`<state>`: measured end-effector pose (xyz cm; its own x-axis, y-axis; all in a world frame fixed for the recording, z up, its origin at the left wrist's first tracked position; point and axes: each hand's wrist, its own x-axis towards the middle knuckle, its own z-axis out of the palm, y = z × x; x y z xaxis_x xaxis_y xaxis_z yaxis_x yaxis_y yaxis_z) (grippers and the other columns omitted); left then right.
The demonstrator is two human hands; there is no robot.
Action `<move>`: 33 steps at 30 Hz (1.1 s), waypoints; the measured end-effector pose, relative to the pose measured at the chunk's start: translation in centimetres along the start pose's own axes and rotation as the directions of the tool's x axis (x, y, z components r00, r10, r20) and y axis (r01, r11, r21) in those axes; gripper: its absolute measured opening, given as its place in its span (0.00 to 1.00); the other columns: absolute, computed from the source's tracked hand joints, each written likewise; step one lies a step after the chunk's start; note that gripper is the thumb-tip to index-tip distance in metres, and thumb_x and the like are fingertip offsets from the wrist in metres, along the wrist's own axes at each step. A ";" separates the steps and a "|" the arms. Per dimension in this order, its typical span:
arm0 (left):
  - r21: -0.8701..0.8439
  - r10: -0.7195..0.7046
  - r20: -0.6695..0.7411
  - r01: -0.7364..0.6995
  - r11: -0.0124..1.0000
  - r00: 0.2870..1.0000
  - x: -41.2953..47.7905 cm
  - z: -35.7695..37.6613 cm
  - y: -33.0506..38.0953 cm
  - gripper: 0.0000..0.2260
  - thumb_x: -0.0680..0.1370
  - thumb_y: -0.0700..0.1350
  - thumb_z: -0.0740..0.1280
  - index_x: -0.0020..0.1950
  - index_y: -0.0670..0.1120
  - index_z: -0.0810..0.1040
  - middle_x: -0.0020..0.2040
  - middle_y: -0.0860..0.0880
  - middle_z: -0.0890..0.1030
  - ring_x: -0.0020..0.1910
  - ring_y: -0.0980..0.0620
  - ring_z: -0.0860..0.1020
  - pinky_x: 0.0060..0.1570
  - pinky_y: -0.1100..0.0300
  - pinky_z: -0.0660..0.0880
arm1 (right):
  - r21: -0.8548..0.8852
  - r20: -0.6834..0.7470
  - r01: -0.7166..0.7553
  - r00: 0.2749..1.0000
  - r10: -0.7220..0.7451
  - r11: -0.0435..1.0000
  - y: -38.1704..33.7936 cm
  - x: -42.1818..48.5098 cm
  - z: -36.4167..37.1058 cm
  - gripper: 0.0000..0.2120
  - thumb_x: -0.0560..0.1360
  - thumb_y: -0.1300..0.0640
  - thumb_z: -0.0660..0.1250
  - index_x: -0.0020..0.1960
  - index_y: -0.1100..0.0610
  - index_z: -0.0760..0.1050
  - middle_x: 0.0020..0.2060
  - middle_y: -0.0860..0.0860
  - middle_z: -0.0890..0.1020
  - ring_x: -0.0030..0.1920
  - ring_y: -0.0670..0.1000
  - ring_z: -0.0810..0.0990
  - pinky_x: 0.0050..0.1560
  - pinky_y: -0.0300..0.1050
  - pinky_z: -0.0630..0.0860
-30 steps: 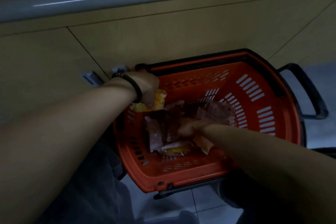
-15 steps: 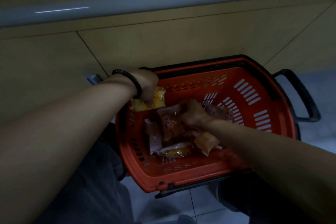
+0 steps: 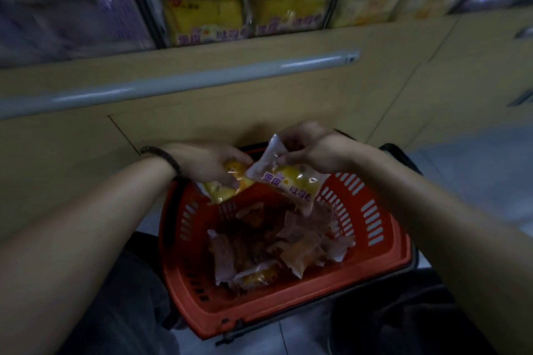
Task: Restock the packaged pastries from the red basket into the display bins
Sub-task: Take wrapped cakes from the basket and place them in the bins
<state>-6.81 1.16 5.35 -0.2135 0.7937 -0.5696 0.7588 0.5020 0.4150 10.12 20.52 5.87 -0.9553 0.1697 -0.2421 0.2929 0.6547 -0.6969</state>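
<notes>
**Two packets lifted clear of the basket**

Change. A second ago both hands were down inside the basket (image 3: 259,307), the right one buried in the pile (image 3: 259,245). Half a second ago it had closed on a packet. Now both hands hang above the far rim, each with a yellow packet, and the view has tipped upward so that the bins (image 3: 140,0) show along the top, above a grey rail (image 3: 173,82). Judged from this, the picking step is finished and the carry to the bins is next. The middle bin appears to hold packets of the same yellow kind, though blur prevents certainty.

Left hand (image 3: 202,164). A dark bracelet (image 3: 163,157) circles the wrist. The fingers are curled down over the left packet (image 3: 222,192) and grip it from above. The packet hangs partly below the palm, over the basket's near-left corner.

Right hand (image 3: 314,150). The fingers (image 3: 291,157) are drawn together and pinch the upper end of the right packet (image 3: 291,184), which hangs tilted beneath them. Its lower corner points into the basket. The two packets touch or overlap near the middle; which one cannot be told.

Remaining stock. Many reddish and a few yellow packets lie loose on the basket floor, so the restocking appears to be far from done.
</notes>
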 end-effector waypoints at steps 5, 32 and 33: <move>-0.257 0.051 -0.091 -0.073 0.964 0.995 -2.6 -2.4 3.1 0.24 0.72 0.65 0.78 0.66 0.63 0.79 0.61 0.65 0.82 0.64 0.60 0.79 0.70 0.55 0.73 | 0.070 -0.156 0.136 0.980 -0.124 0.988 -2.6 -1.2 -3.2 0.02 0.77 0.53 0.76 0.50 0.47 0.84 0.44 0.50 0.87 0.43 0.52 0.86 0.46 0.54 0.81; -0.211 0.090 -0.750 -0.367 0.906 0.655 -16.2 -19.6 23.6 0.19 0.74 0.68 0.69 0.57 0.59 0.87 0.50 0.64 0.87 0.49 0.66 0.84 0.55 0.59 0.76 | 0.406 -0.806 0.752 0.563 -0.185 0.518 -9.5 -10.6 -18.4 0.18 0.76 0.55 0.76 0.64 0.51 0.77 0.46 0.53 0.86 0.42 0.51 0.83 0.39 0.50 0.79; -0.187 0.104 -0.753 -0.363 0.913 0.650 -16.3 -20.3 24.2 0.19 0.74 0.67 0.69 0.57 0.58 0.87 0.51 0.63 0.87 0.51 0.63 0.85 0.58 0.57 0.77 | 0.401 -0.821 0.769 0.543 -0.178 0.497 -9.8 -10.7 -18.5 0.16 0.76 0.56 0.75 0.62 0.48 0.79 0.46 0.53 0.86 0.42 0.51 0.83 0.39 0.50 0.79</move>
<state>2.53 7.39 39.10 -0.5232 0.8266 0.2071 0.6550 0.2346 0.7183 16.67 25.87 27.77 -0.6040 0.5802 0.5463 -0.5731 0.1602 -0.8037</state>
